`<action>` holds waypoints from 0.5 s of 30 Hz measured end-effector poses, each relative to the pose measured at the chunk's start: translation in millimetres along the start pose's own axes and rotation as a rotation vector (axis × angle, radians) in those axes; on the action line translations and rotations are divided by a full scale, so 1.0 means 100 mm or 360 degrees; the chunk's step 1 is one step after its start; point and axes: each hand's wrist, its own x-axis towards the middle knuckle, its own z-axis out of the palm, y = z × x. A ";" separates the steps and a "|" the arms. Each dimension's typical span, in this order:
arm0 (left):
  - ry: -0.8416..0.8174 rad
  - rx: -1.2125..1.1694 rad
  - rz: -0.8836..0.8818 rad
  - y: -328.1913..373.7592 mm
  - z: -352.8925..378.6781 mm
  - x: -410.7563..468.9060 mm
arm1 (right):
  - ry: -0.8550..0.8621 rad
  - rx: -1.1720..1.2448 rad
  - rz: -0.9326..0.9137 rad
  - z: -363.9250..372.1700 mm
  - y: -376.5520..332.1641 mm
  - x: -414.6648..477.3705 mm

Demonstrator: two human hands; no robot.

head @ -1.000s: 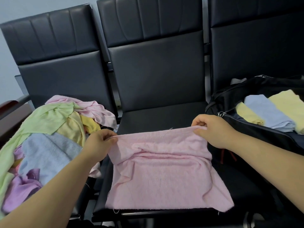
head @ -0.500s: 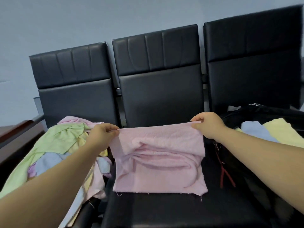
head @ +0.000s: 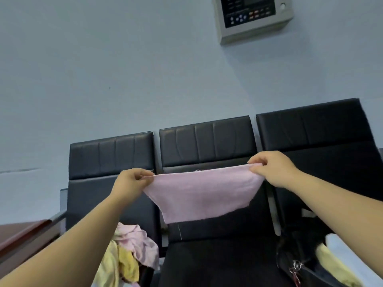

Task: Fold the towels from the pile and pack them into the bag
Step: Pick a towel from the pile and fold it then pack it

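Two hands hold a pink towel [head: 204,193] in the air by its top corners.
The towel hangs spread flat before the backrest of the middle chair [head: 207,141], its top edge pulled taut and its lower edge free above the seat. The left hand [head: 132,182] pinches the top left corner between thumb and fingers; the right hand [head: 273,168] pinches the top right corner, slightly higher. Low on the left, a pile of pink and yellow towels [head: 132,251] lies on the neighbouring seat. Low on the right sits the black bag [head: 298,241], a yellow towel [head: 335,264] showing inside. A grey panel [head: 255,17] hangs on the blue wall.
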 end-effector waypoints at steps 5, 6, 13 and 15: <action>-0.0537 -0.0001 -0.0192 -0.64 0.16 -0.75 | -0.0702 -0.0043 0.0200 0.26 0.47 -0.78; -0.0671 -0.0027 -0.0248 -0.79 0.20 -0.92 | -0.0866 -0.0044 0.0267 0.35 0.58 -0.94; -0.1150 -0.0143 -0.0677 -1.35 0.44 -1.65 | -0.1272 -0.0032 0.0582 0.86 1.12 -1.67; -0.1108 -0.0115 -0.0728 -1.43 0.51 -1.71 | -0.1184 -0.0079 0.0565 0.96 1.17 -1.73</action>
